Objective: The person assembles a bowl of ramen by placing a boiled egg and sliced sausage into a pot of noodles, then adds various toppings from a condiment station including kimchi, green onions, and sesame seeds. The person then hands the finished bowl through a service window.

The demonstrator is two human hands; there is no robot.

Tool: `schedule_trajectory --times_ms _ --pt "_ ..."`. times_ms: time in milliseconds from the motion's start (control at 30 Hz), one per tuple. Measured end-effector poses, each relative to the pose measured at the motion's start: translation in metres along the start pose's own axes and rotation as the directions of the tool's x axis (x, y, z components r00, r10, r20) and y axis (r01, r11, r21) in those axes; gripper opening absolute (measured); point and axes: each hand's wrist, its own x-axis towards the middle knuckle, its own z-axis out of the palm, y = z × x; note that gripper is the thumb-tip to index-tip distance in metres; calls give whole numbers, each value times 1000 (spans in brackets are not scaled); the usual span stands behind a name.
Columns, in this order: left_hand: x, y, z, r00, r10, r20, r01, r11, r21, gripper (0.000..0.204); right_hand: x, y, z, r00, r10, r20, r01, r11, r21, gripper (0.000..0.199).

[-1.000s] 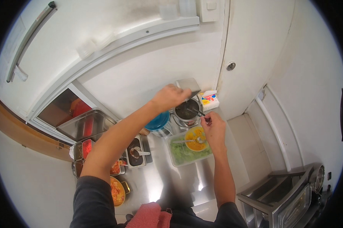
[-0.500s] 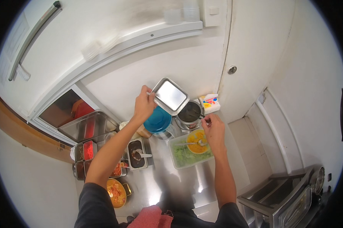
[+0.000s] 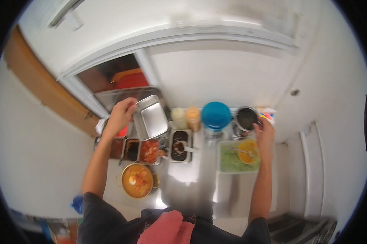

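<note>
The rectangular steel pan (image 3: 151, 118) has shifted leftward from the steel pot (image 3: 241, 131) to near the food inserts (image 3: 139, 152), leaving the pot unobstructed; hands apart, left hand (image 3: 123, 115) clamped on the pan's rim, right hand (image 3: 266, 131) beside the pot, grip indeterminable.

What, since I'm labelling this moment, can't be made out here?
All in the head view:
Right hand: blur hides what it holds, if anything.
Metal pan: underside faces away, hidden by the pan itself.
Steel pot: contents too dark and blurred to identify.
Red cloth: cut off by the bottom edge.
</note>
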Motion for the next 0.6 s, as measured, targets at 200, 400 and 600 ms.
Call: schedule_trajectory --times_ms 200,400,600 --pt "-5 -109 -32 981 105 -163 -42 935 352 18 -27 -31 -8 998 61 1 -61 998 1 39" --pt "13 -203 -17 1000 0 -28 13 892 453 20 -106 -41 -56 991 109 -74 -115 989 -89 37" --pt "24 -282 21 996 65 62 -81 948 306 23 -225 -54 -91 938 277 -210 -324 914 -242 36"
